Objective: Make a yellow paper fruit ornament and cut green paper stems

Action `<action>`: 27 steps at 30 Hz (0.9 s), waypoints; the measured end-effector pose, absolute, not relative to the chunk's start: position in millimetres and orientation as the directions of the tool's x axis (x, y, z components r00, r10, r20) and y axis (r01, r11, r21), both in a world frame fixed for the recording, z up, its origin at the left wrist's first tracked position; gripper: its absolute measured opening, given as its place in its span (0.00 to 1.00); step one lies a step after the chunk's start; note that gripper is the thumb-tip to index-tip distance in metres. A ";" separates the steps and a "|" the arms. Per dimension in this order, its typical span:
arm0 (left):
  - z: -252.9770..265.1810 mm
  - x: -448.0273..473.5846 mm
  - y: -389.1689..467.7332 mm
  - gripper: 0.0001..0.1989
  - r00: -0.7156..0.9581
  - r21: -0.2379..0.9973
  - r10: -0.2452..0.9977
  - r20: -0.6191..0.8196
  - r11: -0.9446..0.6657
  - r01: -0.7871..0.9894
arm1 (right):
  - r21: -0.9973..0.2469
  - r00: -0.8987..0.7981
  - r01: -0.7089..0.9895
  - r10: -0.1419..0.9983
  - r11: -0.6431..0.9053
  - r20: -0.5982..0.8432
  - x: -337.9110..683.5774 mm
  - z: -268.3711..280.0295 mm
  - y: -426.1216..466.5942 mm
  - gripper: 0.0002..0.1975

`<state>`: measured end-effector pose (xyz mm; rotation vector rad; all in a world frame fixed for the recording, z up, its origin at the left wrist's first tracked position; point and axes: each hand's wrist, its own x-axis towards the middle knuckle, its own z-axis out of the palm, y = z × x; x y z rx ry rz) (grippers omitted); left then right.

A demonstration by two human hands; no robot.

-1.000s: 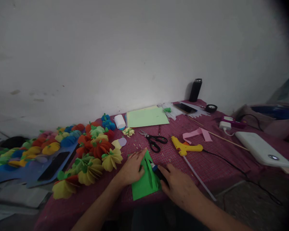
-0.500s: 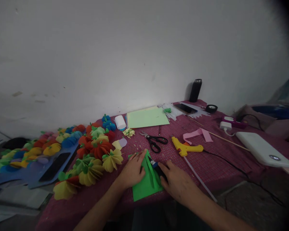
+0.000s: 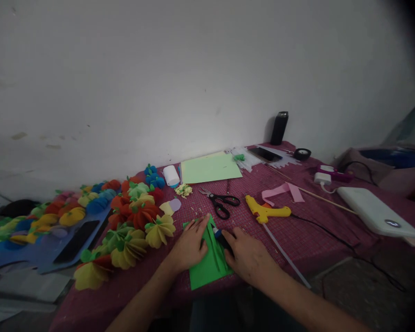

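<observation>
A green sheet (image 3: 204,273), paper or felt, lies at the table's front edge with a narrow strip partly separated along its right side. My left hand (image 3: 191,244) rests flat on the sheet, fingers stretched forward and thumb out to the right. In my right hand (image 3: 247,256) is a utility knife (image 3: 224,240) with a dark handle and a blue part near its tip. The knife's tip is over the sheet's upper right part, close to the left fingertips. Black-handled scissors (image 3: 222,203) lie just beyond the sheet with their blades apart.
Colourful layered paper pumpkins (image 3: 138,216) crowd the left. A yellow glue gun (image 3: 266,212) with a cord lies at the right, near a pink strip (image 3: 283,190) and a white power bank (image 3: 376,212). Pale green sheets (image 3: 210,169) and a black bottle (image 3: 279,128) are at the back.
My right hand and the utility knife have shifted slightly left and away from me over the green sheet. My left hand stays pressed in place. The whole view has moved a little.
</observation>
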<state>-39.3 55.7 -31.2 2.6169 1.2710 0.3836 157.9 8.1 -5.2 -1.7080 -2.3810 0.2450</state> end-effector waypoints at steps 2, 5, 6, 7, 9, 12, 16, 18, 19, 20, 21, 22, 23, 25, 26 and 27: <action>-31.3 -39.3 55.9 0.40 0.597 0.301 0.791 0.137 -0.607 0.735 | -0.260 -0.310 0.911 0.948 0.319 0.077 160.0 -7.3 8.7 0.22; -31.2 -39.2 55.6 0.40 0.600 0.311 0.789 0.132 -0.608 0.731 | -0.280 -0.310 0.903 0.946 0.325 0.097 164.4 -10.7 8.1 0.22; -31.1 -39.2 55.5 0.40 0.600 0.313 0.790 0.131 -0.607 0.731 | -0.287 -0.309 0.901 0.946 0.325 0.099 165.5 -11.6 7.7 0.22; -31.1 -39.3 55.4 0.40 0.599 0.315 0.790 0.129 -0.605 0.731 | -0.292 -0.307 0.901 0.947 0.323 0.099 166.4 -12.3 7.2 0.22; -31.0 -39.7 55.5 0.40 0.598 0.319 0.792 0.125 -0.602 0.731 | -0.297 -0.305 0.899 0.947 0.321 0.099 167.1 -12.8 6.5 0.22; -30.2 -40.0 56.3 0.40 0.596 0.339 0.794 0.122 -0.598 0.727 | -0.292 -0.307 0.900 0.947 0.322 0.098 166.7 -11.8 5.8 0.22; -26.0 -38.1 57.4 0.41 0.560 0.366 0.818 0.133 -0.566 0.739 | -0.276 -0.312 0.904 0.945 0.327 0.098 165.7 -10.2 5.6 0.22; -22.6 -36.5 58.0 0.42 0.547 0.366 0.826 0.135 -0.555 0.747 | -0.271 -0.313 0.905 0.945 0.327 0.096 165.4 -10.1 5.8 0.22; -20.9 -35.8 58.3 0.43 0.546 0.364 0.827 0.132 -0.553 0.749 | -0.269 -0.312 0.906 0.945 0.326 0.095 165.3 -10.1 5.9 0.22; -19.5 -35.2 58.6 0.43 0.548 0.360 0.826 0.130 -0.554 0.750 | -0.267 -0.312 0.907 0.945 0.326 0.094 165.1 -10.1 6.0 0.22; -18.3 -34.9 58.9 0.43 0.550 0.355 0.825 0.130 -0.557 0.751 | -0.265 -0.313 0.907 0.945 0.327 0.093 164.9 -9.9 6.1 0.22; -17.5 -34.7 59.1 0.43 0.552 0.351 0.823 0.129 -0.559 0.751 | -0.262 -0.312 0.909 0.946 0.325 0.092 164.6 -9.4 6.3 0.23; -17.1 -34.7 59.3 0.43 0.554 0.349 0.822 0.131 -0.561 0.751 | -0.260 -0.310 0.910 0.947 0.322 0.090 164.2 -8.7 6.5 0.23; -17.5 -35.1 59.3 0.43 0.557 0.353 0.818 0.140 -0.567 0.744 | -0.257 -0.305 0.913 0.949 0.315 0.080 162.8 -6.7 7.3 0.22; -18.1 -35.4 59.1 0.43 0.559 0.358 0.816 0.145 -0.570 0.740 | -0.257 -0.305 0.914 0.949 0.314 0.076 161.9 -5.6 8.0 0.22; -18.9 -35.7 58.8 0.43 0.559 0.364 0.815 0.151 -0.572 0.735 | -0.258 -0.306 0.913 0.949 0.315 0.075 160.9 -4.6 8.8 0.23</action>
